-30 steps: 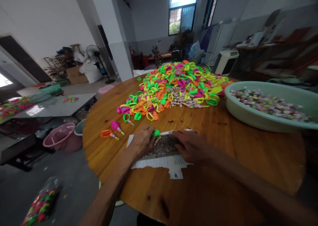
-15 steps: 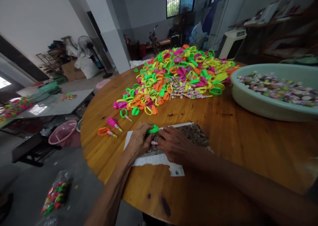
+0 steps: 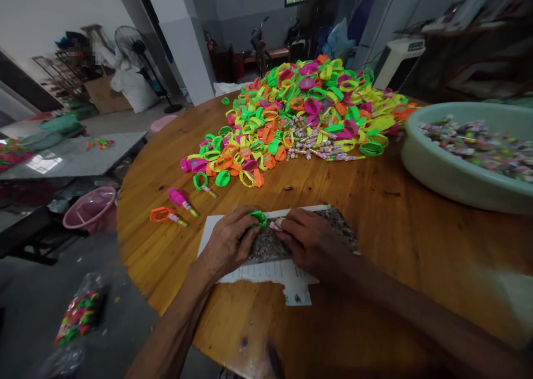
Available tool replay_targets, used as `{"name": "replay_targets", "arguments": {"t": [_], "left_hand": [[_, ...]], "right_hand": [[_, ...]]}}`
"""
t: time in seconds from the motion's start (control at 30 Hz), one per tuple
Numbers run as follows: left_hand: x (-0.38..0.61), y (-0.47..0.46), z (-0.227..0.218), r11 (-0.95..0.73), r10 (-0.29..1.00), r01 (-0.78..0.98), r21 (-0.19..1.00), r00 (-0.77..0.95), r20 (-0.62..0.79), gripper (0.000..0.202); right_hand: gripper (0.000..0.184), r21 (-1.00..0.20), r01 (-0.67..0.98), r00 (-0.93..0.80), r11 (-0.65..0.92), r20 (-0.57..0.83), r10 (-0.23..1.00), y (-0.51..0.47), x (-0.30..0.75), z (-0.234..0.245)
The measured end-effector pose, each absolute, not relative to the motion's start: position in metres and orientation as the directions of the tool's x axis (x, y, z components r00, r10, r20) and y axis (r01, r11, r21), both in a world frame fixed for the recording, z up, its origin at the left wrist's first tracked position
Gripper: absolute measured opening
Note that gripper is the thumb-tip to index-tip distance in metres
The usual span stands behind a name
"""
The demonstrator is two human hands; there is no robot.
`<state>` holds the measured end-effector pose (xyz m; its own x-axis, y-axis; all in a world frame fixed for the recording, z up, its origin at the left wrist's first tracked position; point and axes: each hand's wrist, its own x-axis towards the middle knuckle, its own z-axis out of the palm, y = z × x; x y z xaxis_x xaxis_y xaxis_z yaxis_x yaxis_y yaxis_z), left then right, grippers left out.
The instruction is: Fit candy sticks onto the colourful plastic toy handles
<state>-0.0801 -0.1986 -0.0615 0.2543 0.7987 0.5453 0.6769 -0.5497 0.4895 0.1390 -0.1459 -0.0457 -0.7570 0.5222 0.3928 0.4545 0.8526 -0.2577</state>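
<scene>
My left hand [image 3: 228, 240] is closed on a green plastic ring [image 3: 259, 217] over a sheet of paper [image 3: 266, 270] on the round wooden table [image 3: 375, 223]. My right hand [image 3: 306, 239] pinches a small pale piece [image 3: 276, 224] right beside the ring. Both hands rest on a dark speckled patch [image 3: 333, 226] that lies on the paper. Beyond them lies a big heap of neon rings [image 3: 291, 118] in green, yellow, orange and pink.
A pale green basin [image 3: 437, 170] with small wrapped pieces stands at the right. Loose ring pieces, orange [image 3: 164, 215], pink [image 3: 180, 197] and green [image 3: 202, 182], lie left of the paper. A pink tub [image 3: 89, 212] and a filled bag [image 3: 77, 315] sit on the floor at left.
My right hand has moved left across the paper and met my left hand at the green ring. The view has tilted down and shifted.
</scene>
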Motion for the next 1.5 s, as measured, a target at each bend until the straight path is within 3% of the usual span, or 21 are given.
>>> {"name": "replay_targets", "arguments": {"t": [0.17, 0.4, 0.67, 0.83, 1.07, 1.27, 1.37, 1.5], "left_hand": [[-0.080, -0.199, -0.060, -0.555, 0.784, 0.699, 0.452, 0.258, 0.564, 0.017], [-0.077, -0.199, -0.059, -0.541, 0.789, 0.720, 0.435, 0.257, 0.558, 0.016], [-0.077, -0.200, -0.058, -0.517, 0.816, 0.712, 0.475, 0.242, 0.526, 0.016], [-0.065, -0.195, -0.056, -0.274, 0.923, 0.803, 0.529, 0.065, 0.379, 0.029], [-0.049, -0.188, -0.053, -0.080, 0.954, 0.910, 0.407, -0.049, 0.297, 0.029], [-0.047, -0.192, -0.057, -0.074, 0.954, 0.886, 0.457, -0.071, 0.292, 0.016], [-0.045, -0.191, -0.060, -0.089, 0.957, 0.882, 0.464, -0.054, 0.286, 0.018], [-0.062, -0.189, -0.055, -0.107, 0.967, 0.902, 0.419, -0.005, 0.256, 0.027]], "right_hand": [[0.022, -0.370, 0.427, -0.724, 0.825, 0.407, 0.557, -0.143, 0.139, -0.044], [0.021, -0.349, 0.378, -0.734, 0.858, 0.453, 0.507, -0.142, 0.133, -0.046], [0.019, -0.101, 0.465, -0.805, 0.880, 0.364, 0.467, -0.154, 0.131, -0.044], [0.019, 0.020, 0.464, -0.839, 0.886, 0.332, 0.432, -0.154, 0.126, -0.043], [0.018, -0.085, 0.497, -0.781, 0.864, 0.392, 0.487, -0.156, 0.125, -0.047], [0.022, -0.007, 0.400, -0.801, 0.917, 0.483, 0.353, -0.148, 0.117, -0.049], [0.022, 0.004, 0.407, -0.794, 0.914, 0.496, 0.351, -0.148, 0.116, -0.051], [0.022, -0.118, 0.393, -0.817, 0.912, 0.411, 0.405, -0.145, 0.119, -0.045]]}}
